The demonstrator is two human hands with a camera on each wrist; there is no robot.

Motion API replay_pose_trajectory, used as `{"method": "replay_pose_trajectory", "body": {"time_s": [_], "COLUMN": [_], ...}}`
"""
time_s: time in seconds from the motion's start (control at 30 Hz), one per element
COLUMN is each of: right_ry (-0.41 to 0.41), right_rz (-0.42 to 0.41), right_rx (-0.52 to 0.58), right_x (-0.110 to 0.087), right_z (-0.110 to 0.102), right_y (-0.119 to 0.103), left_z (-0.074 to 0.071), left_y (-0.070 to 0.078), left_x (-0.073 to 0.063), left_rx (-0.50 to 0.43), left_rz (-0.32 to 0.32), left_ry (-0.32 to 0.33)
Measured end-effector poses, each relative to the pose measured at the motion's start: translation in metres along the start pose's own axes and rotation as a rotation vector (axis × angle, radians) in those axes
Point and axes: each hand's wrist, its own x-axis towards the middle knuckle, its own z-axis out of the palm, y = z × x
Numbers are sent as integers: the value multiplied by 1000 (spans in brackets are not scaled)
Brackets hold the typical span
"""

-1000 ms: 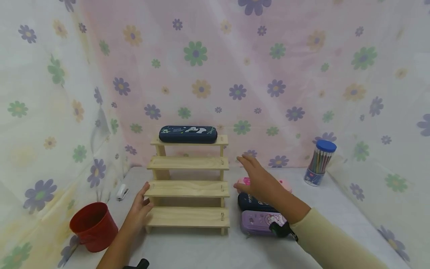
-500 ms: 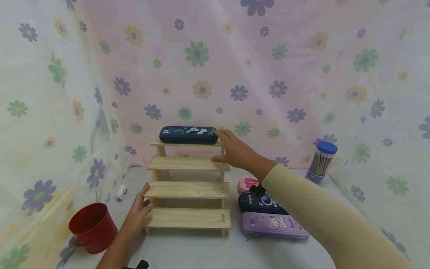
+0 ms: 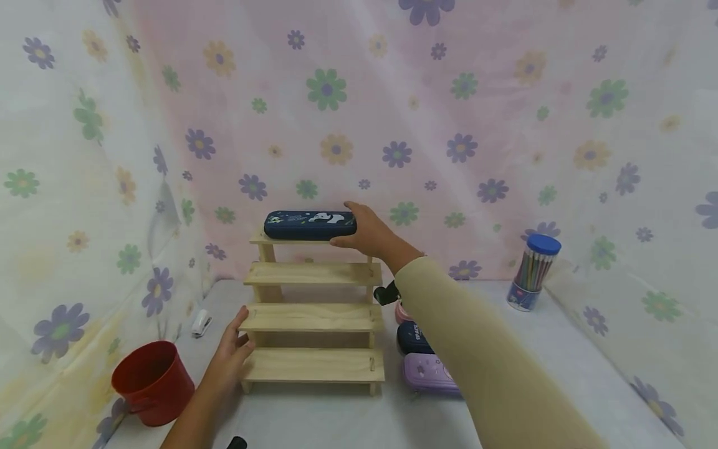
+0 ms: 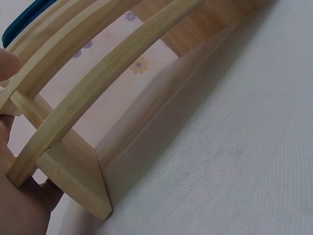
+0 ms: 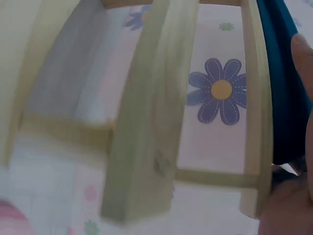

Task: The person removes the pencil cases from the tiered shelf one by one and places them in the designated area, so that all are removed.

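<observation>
A tiered wooden shelf rack (image 3: 314, 317) stands on the white-covered table. On its top step lies a dark blue pencil case (image 3: 305, 226) with a panda print. My right hand (image 3: 367, 234) grips the right end of this case, thumb in front and fingers at the far side. The right wrist view shows the hand at the end of the blue case (image 5: 288, 98), partly cut off by the frame edge. My left hand (image 3: 229, 352) holds the left side of the rack at the lower steps. In the left wrist view some fingers pass behind the rack's end (image 4: 73, 183).
A red bucket (image 3: 162, 396) stands left of my left forearm, near a small white object (image 3: 201, 323). Right of the rack lie a purple pencil case (image 3: 429, 374), a dark space-print case (image 3: 412, 337) and a pink one, partly behind my sleeve. A blue-lidded pencil tub (image 3: 533, 274) stands far right.
My right hand has moved left and up from beside the rack to the panda pencil case and now grips its right end. The left hand stays on the rack.
</observation>
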Motion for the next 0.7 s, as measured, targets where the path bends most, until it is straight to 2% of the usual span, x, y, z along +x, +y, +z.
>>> {"method": "replay_pose_trajectory", "body": {"time_s": [0.07, 0.2, 0.33, 0.4, 0.57, 0.7], "right_ry": [-7, 17, 37, 39, 58, 65], "right_rz": [16, 24, 34, 36, 44, 39], "right_rx": [-1, -57, -105, -111, -102, -101], "right_x": [1, -1, -2, -3, -6, -6], "right_z": [4, 9, 11, 12, 10, 10], "right_y": [1, 5, 8, 8, 6, 5], "left_z": [-1, 2, 4, 5, 3, 0], "left_y": [0, -1, 0, -1, -2, -3], "left_x": [-1, -1, -2, -2, 0, 2], "left_rx": [1, -54, -93, -100, -44, -19], "left_rz": [12, 36, 1, 4, -4, -40], "left_ry": [2, -14, -14, -16, -4, 7]}}
